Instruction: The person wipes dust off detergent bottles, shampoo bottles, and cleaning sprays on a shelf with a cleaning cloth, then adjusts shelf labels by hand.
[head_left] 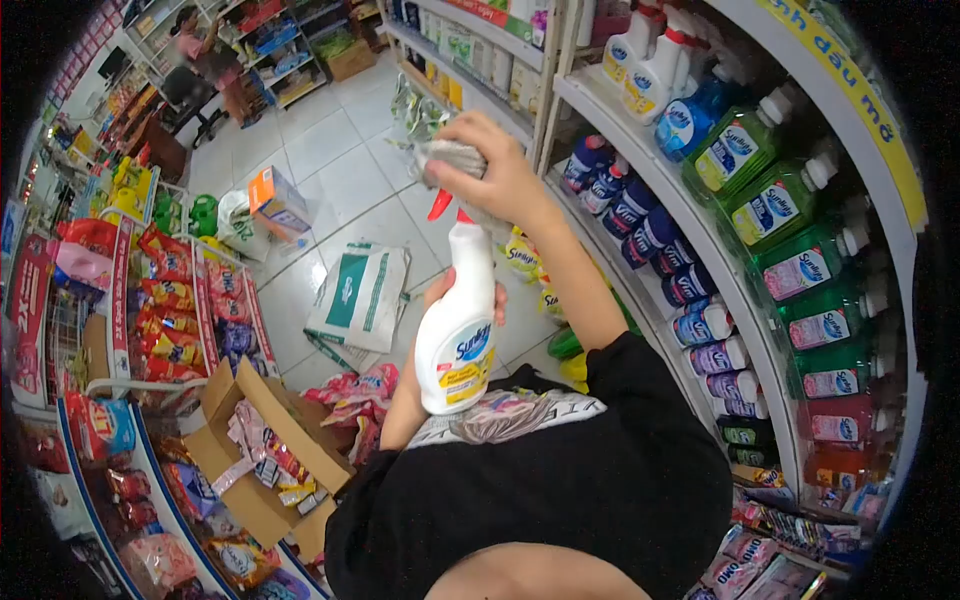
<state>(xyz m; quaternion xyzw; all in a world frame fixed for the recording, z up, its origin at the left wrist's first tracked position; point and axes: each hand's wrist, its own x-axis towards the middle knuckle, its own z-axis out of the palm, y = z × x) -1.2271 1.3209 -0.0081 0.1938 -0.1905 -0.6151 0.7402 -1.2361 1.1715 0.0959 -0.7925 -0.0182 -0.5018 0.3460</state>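
A white Sunlight spray bottle [458,340] with a red trigger stands nearly upright before my chest. My left hand [436,290] is wrapped round it from behind, so most of that hand is hidden by the bottle. Above the bottle's head, my right hand [500,170] is closed on a crumpled grey cloth [456,157]. The cloth overlaps the top of the red trigger [440,205] in this view.
To my right, a shelf [650,120] holds green Sunlight bottles [775,212] and dark Vim bottles [650,238]. An open cardboard box [225,400] with small packets is at lower left. A white-green bag [358,295] lies on the tiles. A person [215,70] stands far off.
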